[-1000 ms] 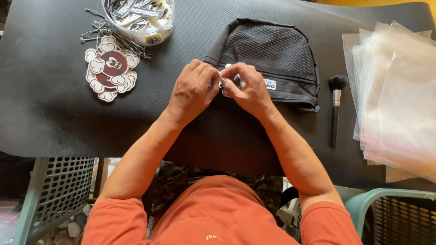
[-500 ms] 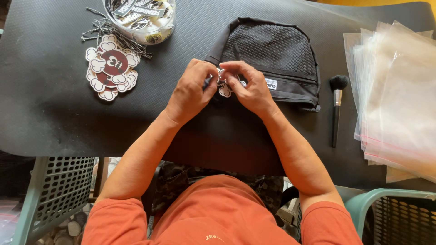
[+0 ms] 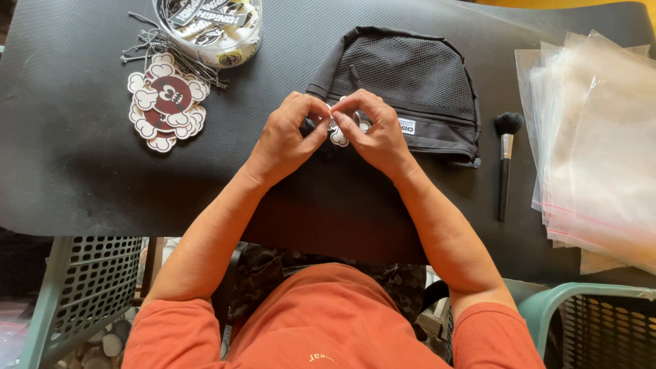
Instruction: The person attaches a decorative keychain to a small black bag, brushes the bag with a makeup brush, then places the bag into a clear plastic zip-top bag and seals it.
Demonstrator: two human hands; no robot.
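A black mesh bag [image 3: 410,78] lies flat on the black table mat [image 3: 68,157]. My left hand [image 3: 287,137] and my right hand [image 3: 372,133] meet at the bag's lower left corner. Between their fingertips they pinch a small white, cloud-edged tag [image 3: 339,134]. Most of the tag is hidden by my fingers. How the tag joins the bag is hidden from view.
A stack of red-and-white cloud-edged tags [image 3: 166,101] lies at the far left, with metal ball chains [image 3: 171,58] beside a clear round tub [image 3: 208,27] of labels. A black makeup brush [image 3: 506,160] lies right of the bag. Clear plastic bags [image 3: 594,143] are piled at the right edge.
Both hands have kept working at the bag's corner; the fingers have shifted slightly and more of the small tag shows between them.
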